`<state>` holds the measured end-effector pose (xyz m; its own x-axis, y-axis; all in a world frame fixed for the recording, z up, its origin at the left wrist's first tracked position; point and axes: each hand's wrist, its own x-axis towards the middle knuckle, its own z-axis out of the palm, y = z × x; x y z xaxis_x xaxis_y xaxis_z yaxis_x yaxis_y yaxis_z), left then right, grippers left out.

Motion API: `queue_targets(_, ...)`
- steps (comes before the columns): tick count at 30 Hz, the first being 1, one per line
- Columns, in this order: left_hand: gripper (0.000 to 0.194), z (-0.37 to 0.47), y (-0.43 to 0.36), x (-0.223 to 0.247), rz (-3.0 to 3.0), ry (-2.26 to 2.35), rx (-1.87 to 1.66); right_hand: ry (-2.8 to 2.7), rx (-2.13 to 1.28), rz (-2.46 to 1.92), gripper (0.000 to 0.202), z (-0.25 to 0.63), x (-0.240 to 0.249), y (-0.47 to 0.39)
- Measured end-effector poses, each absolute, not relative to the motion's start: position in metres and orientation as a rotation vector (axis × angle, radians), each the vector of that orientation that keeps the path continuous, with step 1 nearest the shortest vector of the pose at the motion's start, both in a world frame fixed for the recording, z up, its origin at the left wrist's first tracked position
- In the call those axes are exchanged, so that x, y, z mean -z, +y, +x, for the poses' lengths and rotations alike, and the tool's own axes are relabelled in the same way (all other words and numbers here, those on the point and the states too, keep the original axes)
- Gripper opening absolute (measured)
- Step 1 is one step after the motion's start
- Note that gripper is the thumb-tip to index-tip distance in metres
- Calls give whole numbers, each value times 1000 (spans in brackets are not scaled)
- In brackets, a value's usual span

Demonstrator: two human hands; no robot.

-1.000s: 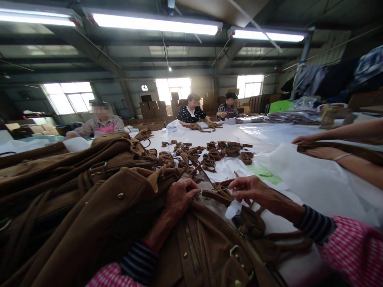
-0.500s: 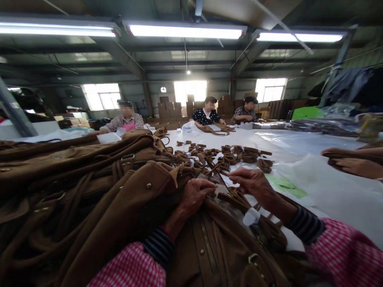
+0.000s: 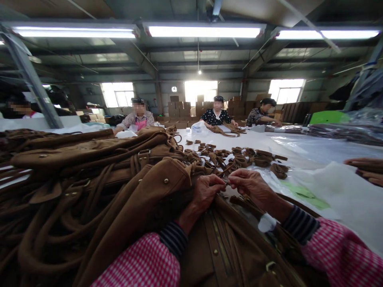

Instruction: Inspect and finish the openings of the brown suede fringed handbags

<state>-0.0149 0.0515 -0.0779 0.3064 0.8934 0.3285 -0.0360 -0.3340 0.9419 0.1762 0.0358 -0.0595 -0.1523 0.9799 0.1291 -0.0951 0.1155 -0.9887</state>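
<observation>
Both my hands meet above a brown bag (image 3: pixel 197 247) that has brass studs and a zip. Thumb and fingers of my left hand (image 3: pixel 208 190) are pinched together on something too small to make out. Close against it, my right hand (image 3: pixel 251 184) is also closed in a pinch, its held item hidden by the fingertips. Below my right wrist lies a rolled brown strap with a white wrap (image 3: pixel 267 222). A brown bag flap (image 3: pixel 161 187) with a metal stud rises just left of my left hand.
A heap of brown bags (image 3: pixel 89 151) fills the left. Beyond my hands, several rolled straps (image 3: pixel 239 157) lie on the white table (image 3: pixel 254 137). Plastic-wrapped goods (image 3: pixel 344 133) are stacked at the right. Several people sit across the table, and another person's hands (image 3: pixel 369 169) show at the right edge.
My right hand has moved to meet my left, so their fingertips are now almost touching. The whole view has shifted, with the scene sliding rightward. The other person's hands at right are less visible.
</observation>
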Motion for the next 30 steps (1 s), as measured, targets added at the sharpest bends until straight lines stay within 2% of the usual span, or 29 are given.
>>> queue_targets(12,16,-15,51,78,1678,831,-1207,-1591,-1167,-1122,34,170,59,32)
queue_targets(30,12,-16,51,77,1806,935,-1143,-1570,-1175,-1069,38,168,65,30)
